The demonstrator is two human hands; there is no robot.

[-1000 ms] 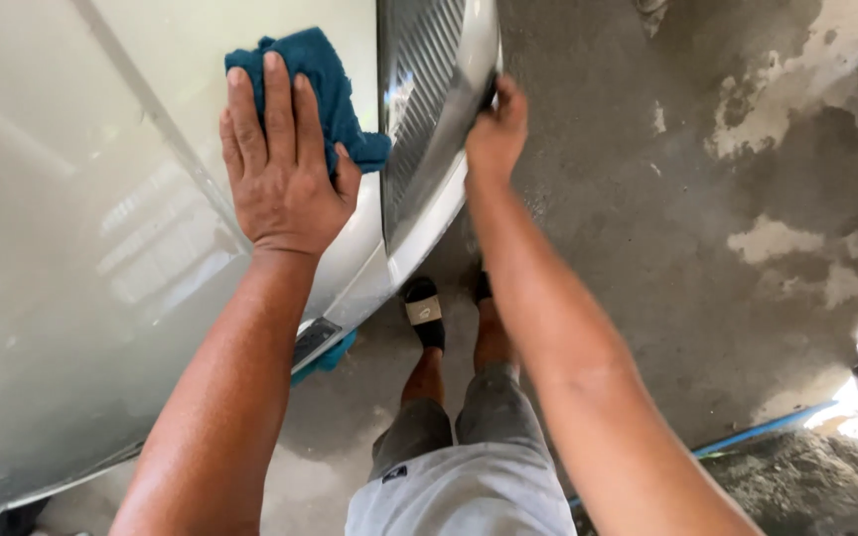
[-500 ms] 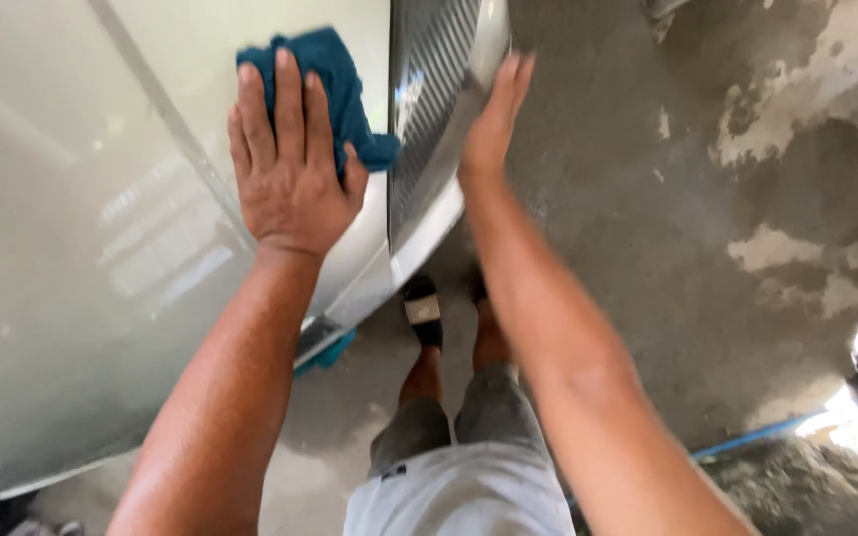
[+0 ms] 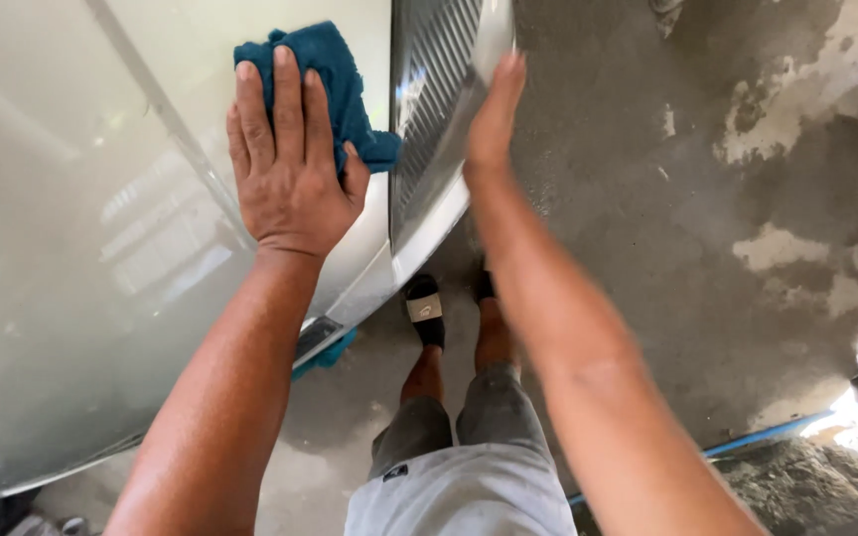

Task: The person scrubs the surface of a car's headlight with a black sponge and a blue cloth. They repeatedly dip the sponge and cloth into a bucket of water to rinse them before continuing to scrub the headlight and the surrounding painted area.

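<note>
Left hand (image 3: 285, 164) presses cloth (image 3: 335, 79) on car (image 3: 71, 298).

Both bare arms reach forward. The left hand (image 3: 290, 169) lies flat, fingers spread; the right hand (image 3: 494, 119), beside it, is open, fingers straight together.

The right hand (image 3: 494, 114) has let go of the grille's (image 3: 434, 99) edge and now lies flat, fingers straight

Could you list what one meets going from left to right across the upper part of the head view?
Pale car body panel → left hand flat on the blue cloth → ribbed chrome grille → right hand → stained concrete floor.
</note>
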